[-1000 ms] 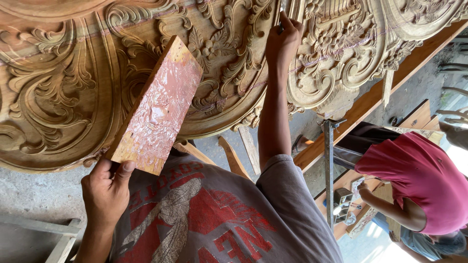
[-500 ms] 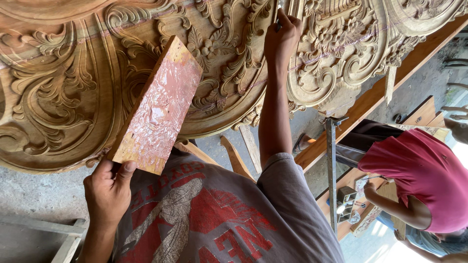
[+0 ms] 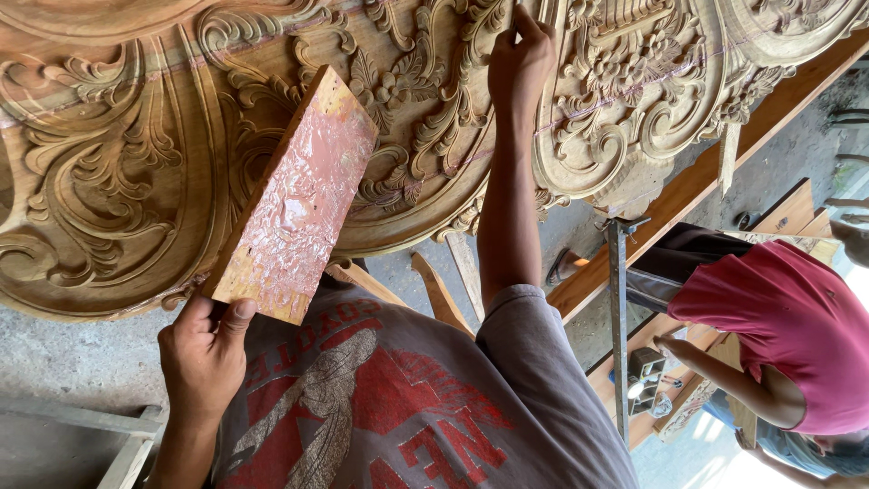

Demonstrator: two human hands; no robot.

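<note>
Head view: board (image 3: 294, 204) and hands (image 3: 204, 349) unmoved.

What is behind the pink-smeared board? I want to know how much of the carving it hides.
Behind the board, held at its lower end by the left hand, lies the carved wooden panel. Scrolls and leaves show around it; the strip of carving under the board is covered.

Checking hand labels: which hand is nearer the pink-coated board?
Left. The left hand grips the pink-coated board at its lower end; the right hand is up on the carved panel, apart from the board.
</note>
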